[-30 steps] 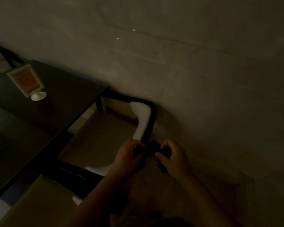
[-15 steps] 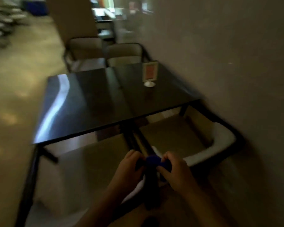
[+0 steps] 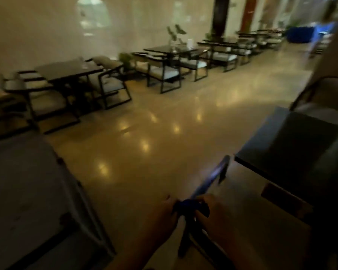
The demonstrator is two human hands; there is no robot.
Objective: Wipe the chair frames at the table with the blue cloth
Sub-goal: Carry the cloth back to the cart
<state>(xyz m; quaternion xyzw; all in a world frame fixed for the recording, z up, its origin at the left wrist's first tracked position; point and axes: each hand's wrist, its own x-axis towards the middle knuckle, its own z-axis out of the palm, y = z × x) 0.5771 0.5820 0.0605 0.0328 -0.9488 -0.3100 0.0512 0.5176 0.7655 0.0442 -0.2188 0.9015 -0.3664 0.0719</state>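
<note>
My left hand [image 3: 160,217] and my right hand [image 3: 217,217] are both closed on the bunched blue cloth [image 3: 189,206] low in the view. The cloth sits on the top corner of a dark chair frame [image 3: 209,182], whose rail runs up and to the right with a bluish sheen. A frame leg drops down between my hands. The dark table [image 3: 293,145] stands right of the frame. The view is dim and blurred.
A grey chair back [image 3: 27,191] stands close at the lower left. A glossy floor [image 3: 164,123] stretches ahead. Rows of dark tables and chairs [image 3: 164,71] line the far wall. Another chair [image 3: 320,94] stands beyond the table at the right.
My view has swung left from the wall and table to the open room. Both hands have stayed together on the cloth at the chair frame.
</note>
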